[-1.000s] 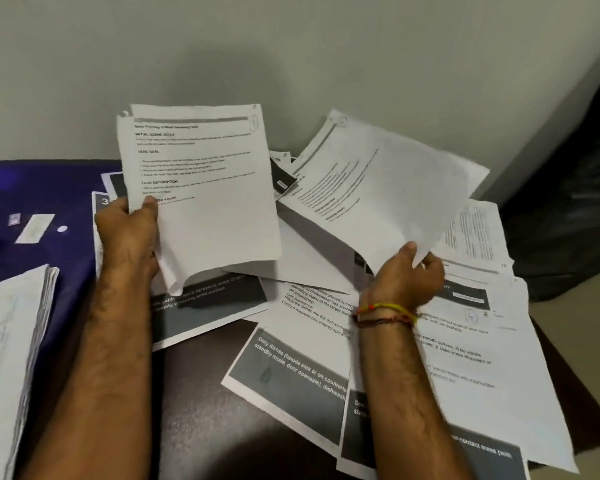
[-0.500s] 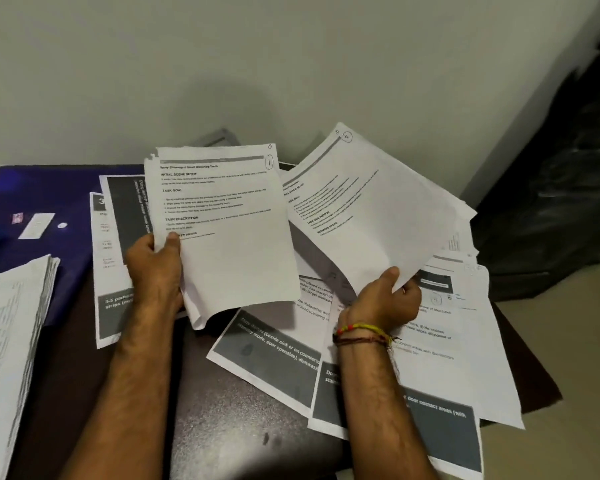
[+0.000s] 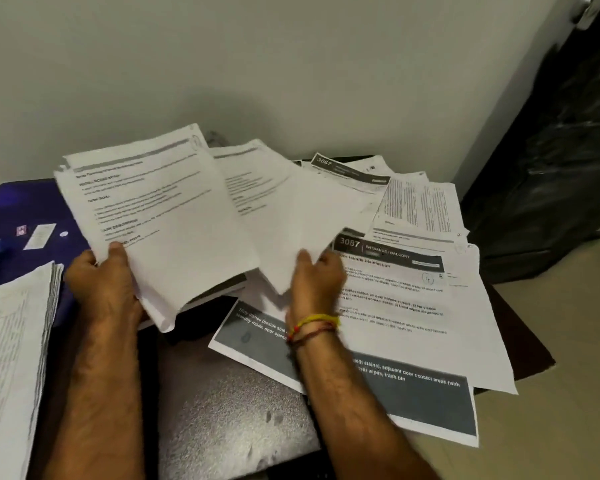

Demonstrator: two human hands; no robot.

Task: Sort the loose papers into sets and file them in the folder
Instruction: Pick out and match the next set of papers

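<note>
Head view shows your left hand (image 3: 103, 289) pinching a thin sheaf (image 3: 160, 216) and your right hand (image 3: 317, 282) pinching one limp sheet (image 3: 291, 209); grip lower edges, since loose paper droops and slips.

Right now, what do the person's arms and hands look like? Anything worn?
Both forearms are bare and hairy, with no sleeves in view. The left hand has no glove, and no ring or watch shows. The right hand is also ungloved; its wrist carries thread bands: a yellow one with red and green bits, and a darker reddish-brown one. No markings are visible.
</note>
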